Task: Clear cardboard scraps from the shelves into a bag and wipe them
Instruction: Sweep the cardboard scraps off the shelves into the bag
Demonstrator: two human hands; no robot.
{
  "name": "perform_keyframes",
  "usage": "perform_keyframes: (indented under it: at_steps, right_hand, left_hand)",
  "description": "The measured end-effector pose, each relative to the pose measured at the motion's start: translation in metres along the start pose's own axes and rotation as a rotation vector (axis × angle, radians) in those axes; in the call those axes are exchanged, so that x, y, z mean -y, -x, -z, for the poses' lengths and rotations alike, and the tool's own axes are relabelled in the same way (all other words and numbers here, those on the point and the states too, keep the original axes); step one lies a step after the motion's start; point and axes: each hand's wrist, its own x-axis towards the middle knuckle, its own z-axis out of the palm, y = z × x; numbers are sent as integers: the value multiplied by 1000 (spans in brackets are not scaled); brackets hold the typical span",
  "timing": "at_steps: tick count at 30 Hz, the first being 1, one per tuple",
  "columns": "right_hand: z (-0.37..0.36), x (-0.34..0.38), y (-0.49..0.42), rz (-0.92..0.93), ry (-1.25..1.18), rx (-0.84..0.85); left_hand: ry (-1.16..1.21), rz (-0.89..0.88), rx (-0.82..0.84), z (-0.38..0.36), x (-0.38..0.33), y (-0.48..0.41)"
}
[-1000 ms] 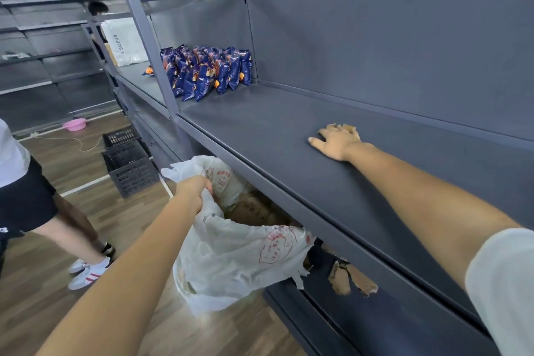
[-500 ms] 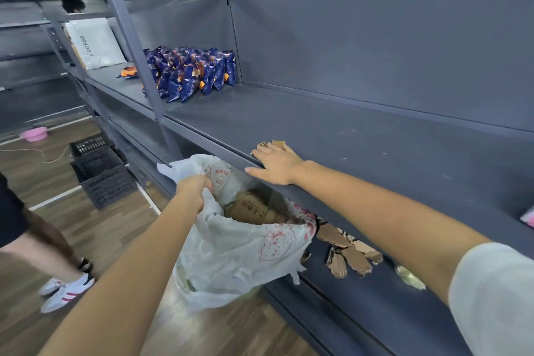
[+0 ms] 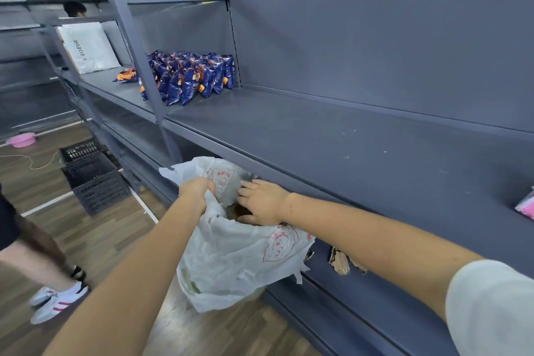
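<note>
The white thin plastic bag with red print [image 3: 237, 257] hangs in front of the grey metal upper shelf [image 3: 346, 136], with its mouth just below the shelf's front edge. The left hand [image 3: 198, 192] holds the bag's rim at the 9 o'clock side of the mouth, its fingers clamped on a bunched fold of plastic. The right hand [image 3: 261, 202] lies palm down over the mouth, at 3 o'clock of the left hand. Its fingers [image 3: 245, 185] are straight, spread apart and point toward 10 o'clock. A dark brown cardboard piece [image 3: 238, 209] shows inside the bag under the palm; whether the hand touches it cannot be told. Brown cardboard scraps [image 3: 339, 263] lie on the grey lower shelf [image 3: 375, 298], at 4 o'clock of the bag.

Blue foil snack packets [image 3: 196, 78] stand on the upper shelf at 11 o'clock of the bag. A white paper bag lettered SOEUR [image 3: 89, 46] leans further along at 10 o'clock. Black plastic crates [image 3: 95, 179] sit on the wood-pattern floor [image 3: 43, 182] at 9 o'clock, with a pink round basin [image 3: 21, 140] beyond them. White shoes with red stripes [image 3: 57, 300], on another person, stand at 8 o'clock
</note>
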Motion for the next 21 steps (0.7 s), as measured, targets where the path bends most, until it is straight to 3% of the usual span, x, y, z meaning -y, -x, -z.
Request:
perform_keyframes:
  at_steps: [14, 21]
  right_hand:
    - [-48, 37, 7, -173, -384, 166]
    - [-90, 66, 28, -283, -472, 153]
  left_hand:
    - [85, 99, -46, 24, 56, -10]
    - [158, 115, -115, 31, 111, -13]
